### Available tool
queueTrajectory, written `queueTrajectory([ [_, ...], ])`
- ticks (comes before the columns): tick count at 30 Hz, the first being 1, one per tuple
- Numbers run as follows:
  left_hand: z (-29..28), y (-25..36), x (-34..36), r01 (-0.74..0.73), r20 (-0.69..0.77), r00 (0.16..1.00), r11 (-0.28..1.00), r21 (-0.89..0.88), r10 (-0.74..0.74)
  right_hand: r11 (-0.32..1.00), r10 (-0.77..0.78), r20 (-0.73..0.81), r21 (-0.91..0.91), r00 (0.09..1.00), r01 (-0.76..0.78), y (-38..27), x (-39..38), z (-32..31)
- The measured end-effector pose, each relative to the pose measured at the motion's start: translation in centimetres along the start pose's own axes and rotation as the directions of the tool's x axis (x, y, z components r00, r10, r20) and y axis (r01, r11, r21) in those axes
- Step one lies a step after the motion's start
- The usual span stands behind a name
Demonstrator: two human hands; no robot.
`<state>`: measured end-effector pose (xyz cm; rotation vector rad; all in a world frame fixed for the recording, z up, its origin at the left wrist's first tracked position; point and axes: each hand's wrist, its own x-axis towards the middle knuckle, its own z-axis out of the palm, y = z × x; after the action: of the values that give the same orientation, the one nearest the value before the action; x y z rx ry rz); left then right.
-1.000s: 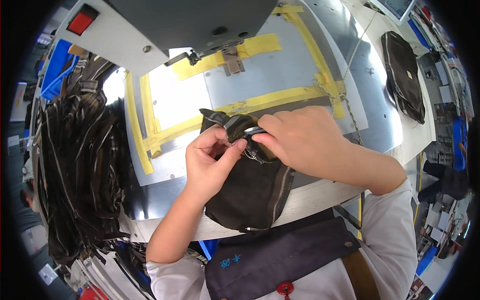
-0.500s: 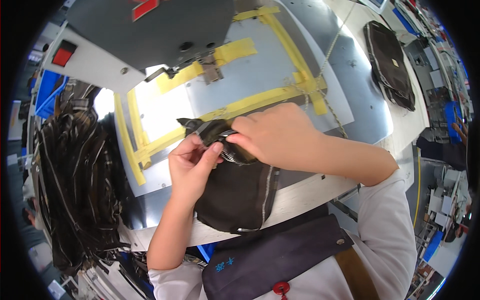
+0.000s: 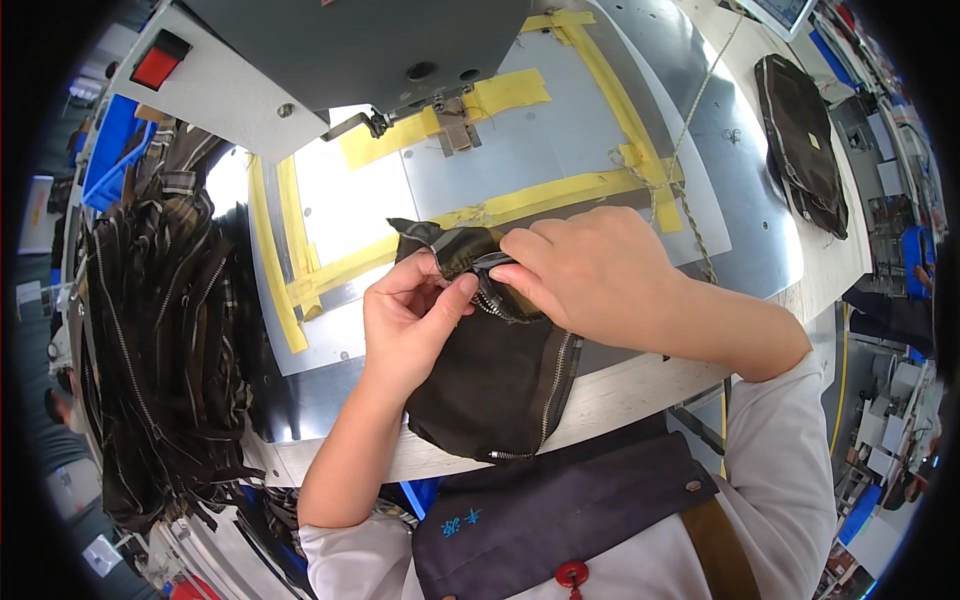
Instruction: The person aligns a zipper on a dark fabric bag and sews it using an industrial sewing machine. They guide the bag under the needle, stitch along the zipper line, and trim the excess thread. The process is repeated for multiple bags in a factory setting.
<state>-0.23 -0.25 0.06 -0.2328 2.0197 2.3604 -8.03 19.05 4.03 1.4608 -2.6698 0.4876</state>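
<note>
A dark brown fabric piece (image 3: 480, 390) with a metal zipper (image 3: 557, 390) down its right side hangs over the table's front edge, its upper end folded open to a plaid inside. My left hand (image 3: 415, 315) pinches the folded end between thumb and fingers, beside a curved stretch of zipper teeth. Close by on the right, my right hand (image 3: 590, 270) grips the same end, thumb and forefinger on a dark edge near the zipper. What lies beneath the right fingers is hidden.
Behind my hands stands a grey machine head (image 3: 370, 50) with a red switch (image 3: 160, 62). Yellow tape (image 3: 560, 195) marks the metal plate. Dark zippered pieces (image 3: 160, 340) are heaped at left; more lie stacked (image 3: 805, 140) at far right. A cord (image 3: 690, 130) runs down the right side.
The whole view has shifted, so the machine and table appear farther right. Both hands keep their hold on the fabric piece, with little visible change in their grip.
</note>
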Motion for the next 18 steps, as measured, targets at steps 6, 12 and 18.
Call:
queueTrajectory([
  [6,0.53,0.42,-0.08,0.024,0.003,1.000,0.999,0.044,-0.024,0.999,-0.007,0.038,-0.048,0.999,0.009,0.06,-0.07,-0.11],
  [12,0.29,-0.21,-0.40,0.003,-0.008,1.000,0.977,0.213,-0.002,0.999,-0.024,0.080,-0.023,0.997,0.026,-0.17,-0.05,-0.12],
  [18,0.61,0.39,-0.04,0.054,-0.026,0.998,0.996,0.073,-0.053,0.998,-0.030,0.046,-0.057,0.998,0.033,0.00,-0.12,0.33],
])
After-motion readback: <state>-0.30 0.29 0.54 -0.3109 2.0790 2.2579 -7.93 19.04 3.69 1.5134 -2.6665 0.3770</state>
